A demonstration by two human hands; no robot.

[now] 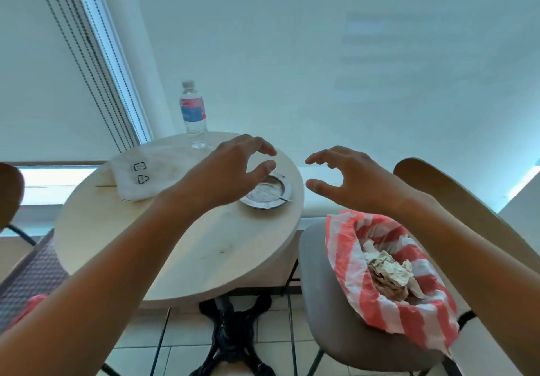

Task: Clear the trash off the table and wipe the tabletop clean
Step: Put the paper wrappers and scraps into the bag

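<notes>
Table (163, 247): round, pale wood, carrying everything yet to be dealt with. Toward its far edge, a water bottle (193, 113), upright. At its left-hand part, a clear plastic wrapper (146, 171), lying flat. Near its right edge, a metal ashtray (267, 193). Just off its right side, on a grey chair (315, 288), a red-and-white striped bag (409, 308), mouth open, crumpled paper (388, 270) already inside.

Left hand (230, 171) raised above the ashtray, fingers loosely curved, grasping nothing. Right hand (347, 177) poised beyond the table's right rim, likewise loosely curved and empty.

Risks, as a judgement: ashtray tipped on lifting, ash scattered across the table and floor. Bag slack on the chair, apt to slump or slide if dropped into carelessly. Bottle tall and narrow, easily knocked by a passing forearm. Wrapper light, likely to skid off instead of being caught.
</notes>
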